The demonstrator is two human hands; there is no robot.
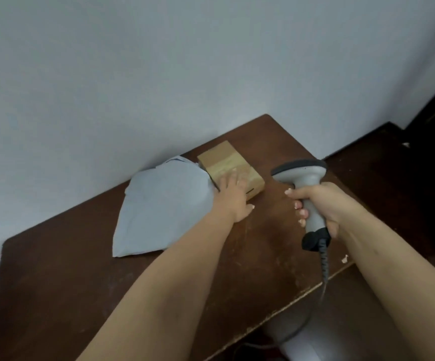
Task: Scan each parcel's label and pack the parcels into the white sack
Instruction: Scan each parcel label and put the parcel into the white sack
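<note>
1. Head view: left hand (233, 196) lies flat on the cardboard box (230, 169), fingers straight, gripping nothing
2. Box sits on the brown table (81, 282) near the wall, touching the right edge of the white sack (159, 207)
3. Sack lies flat on the table
4. Right hand (320, 204) clenched round the handle of the grey scanner (303, 178), held above the table just right of the box; cord hangs off the table edge

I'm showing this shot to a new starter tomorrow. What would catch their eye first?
Probably the grey scanner, gripped by the right hand at the right of the brown table, its head turned toward the parcels. Next, the left hand resting on a cardboard box near the wall, with a pale flat mailer bag lying just left of it, touching the box.
</note>
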